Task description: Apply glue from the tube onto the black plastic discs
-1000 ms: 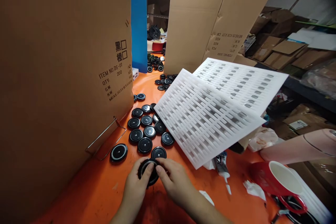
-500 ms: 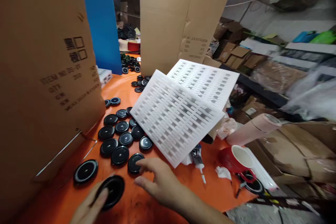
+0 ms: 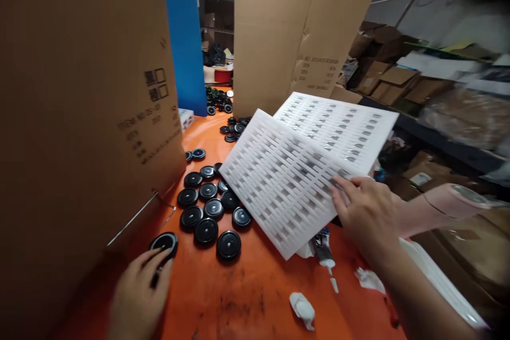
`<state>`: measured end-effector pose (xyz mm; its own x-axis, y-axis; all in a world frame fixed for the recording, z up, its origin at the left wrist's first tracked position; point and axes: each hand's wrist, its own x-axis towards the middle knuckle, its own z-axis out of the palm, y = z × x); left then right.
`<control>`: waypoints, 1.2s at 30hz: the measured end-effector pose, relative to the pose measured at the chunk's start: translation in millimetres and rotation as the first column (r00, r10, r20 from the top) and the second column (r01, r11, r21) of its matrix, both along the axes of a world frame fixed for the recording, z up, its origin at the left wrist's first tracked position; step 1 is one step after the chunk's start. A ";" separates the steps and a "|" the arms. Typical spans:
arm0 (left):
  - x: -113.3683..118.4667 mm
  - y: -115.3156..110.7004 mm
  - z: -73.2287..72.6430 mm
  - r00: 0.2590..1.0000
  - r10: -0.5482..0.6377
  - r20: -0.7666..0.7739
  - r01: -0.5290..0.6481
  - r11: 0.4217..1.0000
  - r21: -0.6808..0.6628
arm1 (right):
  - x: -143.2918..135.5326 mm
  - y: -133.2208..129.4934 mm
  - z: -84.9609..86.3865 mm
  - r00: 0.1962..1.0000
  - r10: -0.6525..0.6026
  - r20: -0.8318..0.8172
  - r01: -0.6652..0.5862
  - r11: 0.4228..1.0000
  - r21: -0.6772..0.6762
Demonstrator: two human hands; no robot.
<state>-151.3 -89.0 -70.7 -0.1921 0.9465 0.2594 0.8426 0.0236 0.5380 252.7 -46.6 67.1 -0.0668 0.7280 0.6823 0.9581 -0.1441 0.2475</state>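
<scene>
At the lower left, my left hand [image 3: 139, 289] has its fingers curled over a black disc [image 3: 155, 279], mostly hidden beneath them. Right by its fingertips lies another black disc with a lighter ring [image 3: 165, 243]. My right hand [image 3: 368, 218] is at the right corner of a white slotted sheet [image 3: 279, 186], with thumb and fingers closed at its edge. This sheet lies tilted, overlapping a second white slotted sheet [image 3: 360, 125] behind it. Several round black discs [image 3: 206, 231] lie flat between my left hand and the sheets, one [image 3: 228, 246] nearest me.
A tall cardboard box [image 3: 91, 117] walls off the left side; a cardboard panel [image 3: 271, 48] stands behind the sheets. On the orange tabletop [image 3: 235, 297] are a glue tube [image 3: 323, 249] and crumpled white tissue [image 3: 303, 309]. A pink cylinder [image 3: 442, 207] stands beyond my right forearm.
My right hand has moved from the discs to the sheet's right corner. My left hand has lowered its black disc beside the ringed one. The view has swung left.
</scene>
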 end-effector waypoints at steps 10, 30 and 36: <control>60.8 60.5 19.0 0.929 -0.181 -0.323 0.121 0.973 -0.196 | 1.3 2.4 -8.2 1.000 -0.012 0.009 0.011 0.998 0.059; 111.3 10.5 35.6 0.268 0.163 0.950 0.445 0.853 -0.272 | -152.9 -27.3 -72.6 0.364 0.172 -0.915 -0.564 0.823 -0.069; 107.6 6.7 48.1 0.280 0.088 0.956 0.454 0.865 -0.212 | -152.2 -22.8 -74.4 0.200 0.124 -0.972 -0.674 0.737 -0.045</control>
